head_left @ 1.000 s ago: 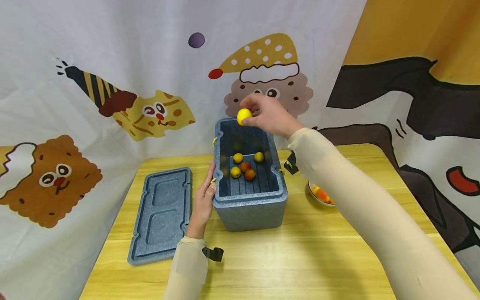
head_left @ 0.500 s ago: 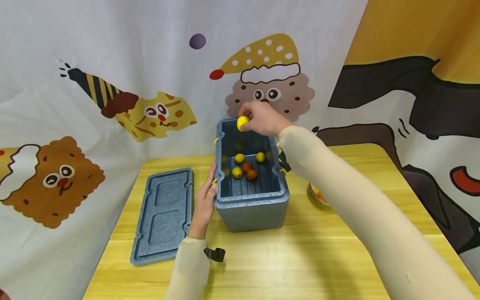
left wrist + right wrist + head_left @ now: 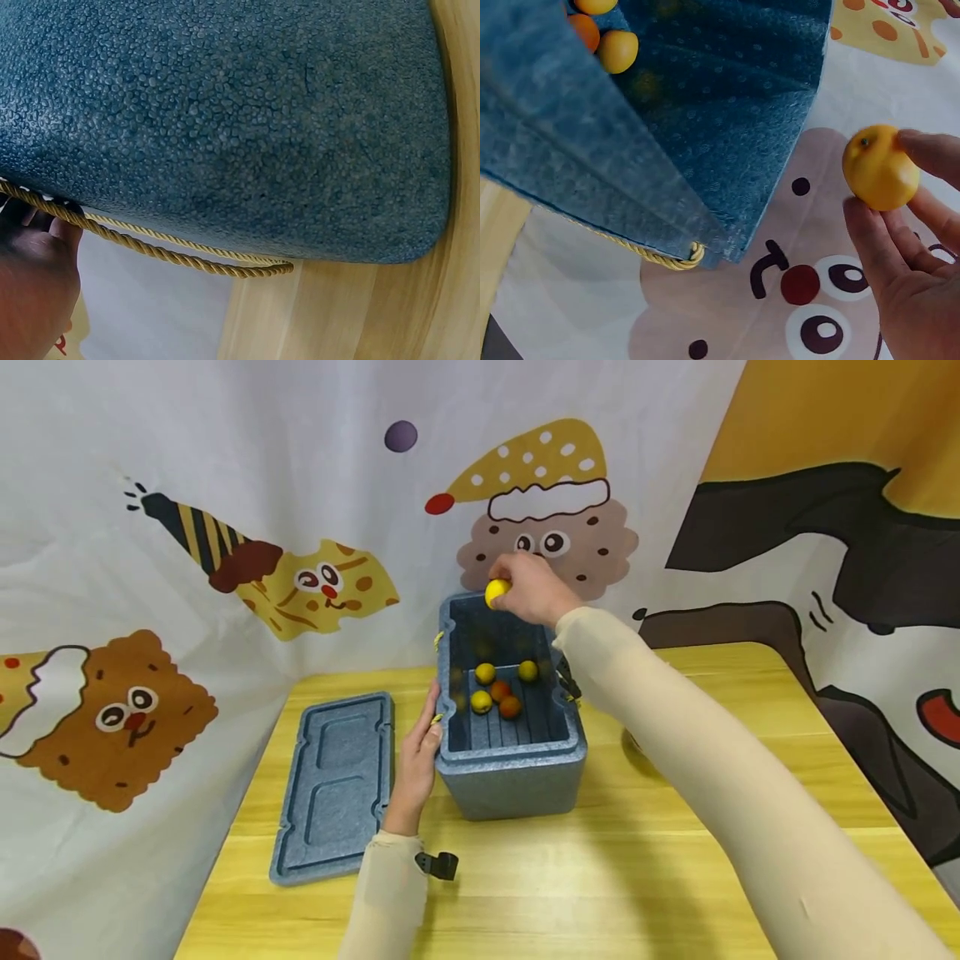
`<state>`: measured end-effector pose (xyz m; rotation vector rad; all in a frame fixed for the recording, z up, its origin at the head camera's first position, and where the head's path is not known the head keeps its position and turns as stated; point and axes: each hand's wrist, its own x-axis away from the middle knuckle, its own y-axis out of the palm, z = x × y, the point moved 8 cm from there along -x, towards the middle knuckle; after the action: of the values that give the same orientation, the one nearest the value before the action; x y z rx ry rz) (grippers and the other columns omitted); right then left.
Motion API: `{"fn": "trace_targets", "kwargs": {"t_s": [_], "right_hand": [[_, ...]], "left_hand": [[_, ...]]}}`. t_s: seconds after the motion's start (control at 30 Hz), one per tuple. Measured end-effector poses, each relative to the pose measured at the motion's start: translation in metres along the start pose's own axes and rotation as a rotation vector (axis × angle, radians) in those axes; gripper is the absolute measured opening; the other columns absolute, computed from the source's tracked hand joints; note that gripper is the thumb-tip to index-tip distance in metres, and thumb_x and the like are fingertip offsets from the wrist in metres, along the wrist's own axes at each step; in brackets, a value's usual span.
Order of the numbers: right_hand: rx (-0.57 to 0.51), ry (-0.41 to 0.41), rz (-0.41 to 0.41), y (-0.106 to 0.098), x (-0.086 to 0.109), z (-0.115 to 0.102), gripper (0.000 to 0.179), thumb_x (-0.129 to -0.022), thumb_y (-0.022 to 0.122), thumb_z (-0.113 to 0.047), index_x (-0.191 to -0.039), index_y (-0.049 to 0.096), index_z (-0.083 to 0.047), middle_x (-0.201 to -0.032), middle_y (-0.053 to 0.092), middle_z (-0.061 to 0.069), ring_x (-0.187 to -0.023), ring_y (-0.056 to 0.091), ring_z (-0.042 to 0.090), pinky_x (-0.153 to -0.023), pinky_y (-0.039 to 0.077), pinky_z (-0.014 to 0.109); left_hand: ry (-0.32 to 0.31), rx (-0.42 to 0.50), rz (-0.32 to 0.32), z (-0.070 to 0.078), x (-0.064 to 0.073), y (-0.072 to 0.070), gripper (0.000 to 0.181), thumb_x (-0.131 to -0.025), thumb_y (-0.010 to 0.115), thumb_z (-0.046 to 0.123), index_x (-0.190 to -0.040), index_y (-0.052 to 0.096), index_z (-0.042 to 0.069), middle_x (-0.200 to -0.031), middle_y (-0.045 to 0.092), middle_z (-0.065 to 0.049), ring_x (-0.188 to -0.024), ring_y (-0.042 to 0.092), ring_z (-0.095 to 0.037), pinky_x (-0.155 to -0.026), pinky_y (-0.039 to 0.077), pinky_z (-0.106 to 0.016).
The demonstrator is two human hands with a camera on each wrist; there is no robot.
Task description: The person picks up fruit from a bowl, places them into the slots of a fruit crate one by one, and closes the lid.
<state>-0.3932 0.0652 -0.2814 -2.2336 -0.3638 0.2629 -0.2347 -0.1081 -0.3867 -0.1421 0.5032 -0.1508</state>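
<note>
My right hand [image 3: 536,587] pinches a small round yellow fruit [image 3: 497,593] between thumb and fingers, above the far end of a grey-blue foam box [image 3: 517,789]. In the right wrist view the yellow fruit [image 3: 881,169] shows a dark stem spot, and the fingertips press on its sides. Down inside the box lie three yellow fruits [image 3: 481,701] and two orange ones [image 3: 511,707]. My left hand [image 3: 414,768] rests along the box's left side, fingers extended. In the left wrist view those fingers sit behind a twisted yellow rope handle [image 3: 172,255], at the box wall.
The box's lid [image 3: 337,793] lies on the wooden table [image 3: 525,893], left of the box. To the right stands a bowl [image 3: 636,747], mostly hidden by my right forearm. A curtain with cartoon figures [image 3: 150,718] hangs behind the table.
My right forearm has swung left and now covers nearly all of the bowl. The yellow fruit stays in my right hand over the box's far end. My left hand keeps its place.
</note>
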Motion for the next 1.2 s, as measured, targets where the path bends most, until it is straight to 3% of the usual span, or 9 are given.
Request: {"fn": "trace_targets", "kwargs": {"t_s": [0.23,0.63,1.2], "right_hand": [[-0.015,0.009,0.014,-0.0043,-0.0011,0.009,0.051,-0.096,0.064,-0.014,-0.142,0.046,-0.004,-0.138,0.045,0.015,-0.127,0.043,0.029,-0.102,0.039,0.041],[-0.034,-0.001,0.007,-0.0031,-0.0005,0.0101,0.036,-0.095,0.066,-0.014,-0.129,0.057,-0.008,-0.128,0.05,0.01,-0.12,0.048,0.028,-0.099,0.041,0.039],[-0.059,-0.023,-0.037,-0.0003,0.0054,0.0073,0.035,-0.095,0.066,-0.015,-0.127,0.059,-0.006,-0.126,0.052,0.011,-0.114,0.05,0.025,-0.095,0.043,0.037]], "left_hand": [[0.001,-0.008,-0.006,0.001,-0.001,0.0014,0.05,-0.098,0.034,-0.009,-0.147,0.024,-0.015,-0.154,0.023,-0.029,-0.143,0.02,-0.04,-0.112,0.021,-0.025],[0.017,0.001,0.004,0.0022,-0.0015,0.0018,0.05,-0.098,0.033,-0.007,-0.147,0.025,-0.016,-0.153,0.023,-0.031,-0.142,0.019,-0.042,-0.111,0.022,-0.025],[-0.004,-0.01,0.006,-0.0014,-0.0002,0.0007,0.051,-0.098,0.034,-0.008,-0.148,0.026,-0.014,-0.154,0.024,-0.028,-0.143,0.021,-0.038,-0.113,0.02,-0.028]]}}
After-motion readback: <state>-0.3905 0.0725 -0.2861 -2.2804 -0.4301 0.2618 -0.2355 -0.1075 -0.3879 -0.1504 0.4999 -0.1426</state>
